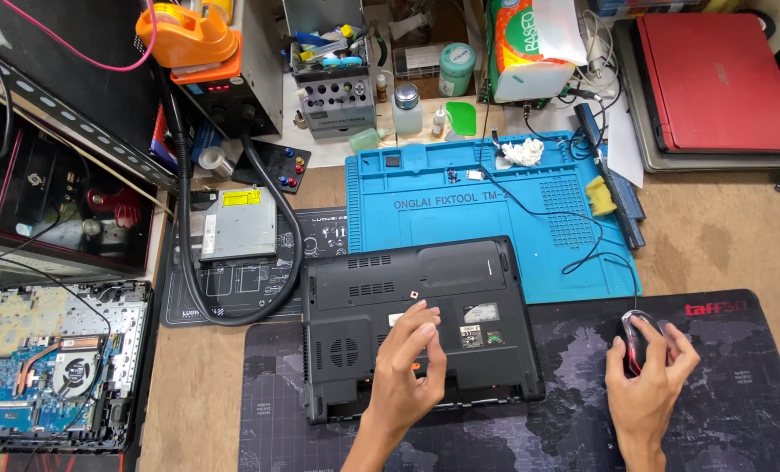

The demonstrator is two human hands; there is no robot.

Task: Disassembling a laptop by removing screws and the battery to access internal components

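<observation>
**Laptop flipped belly-up on the bench, one hand on the base, one on the mouse**

So the black laptop [420,328] is lying upside down on the dark world-map desk mat [739,411], its top edge overlapping the blue silicone repair mat [495,210]. Looks to me like the early teardown stage: bottom cover is still on, and no screwdriver is in either hand.

Left hand [407,363] comes in from below, palm down, resting on the lower middle of the base near the front edge. Fingers are loosely spread and lightly bent, fingertips touching the plastic, not gripping anything. There's a small orange bit peeking out under the fingers, can't tell what it is.

Right hand [648,376] is well off to the side, cupped over a black and red mouse [639,339], fingers curled round it, index finger lying along the top.

My guess is the next bit needs a driver picked up and the base screws found, so a free hand and a good look at the corners.

Also around: an optical drive [237,225] lying left of the laptop, and another opened machine with its fan showing [58,367] at far left
</observation>
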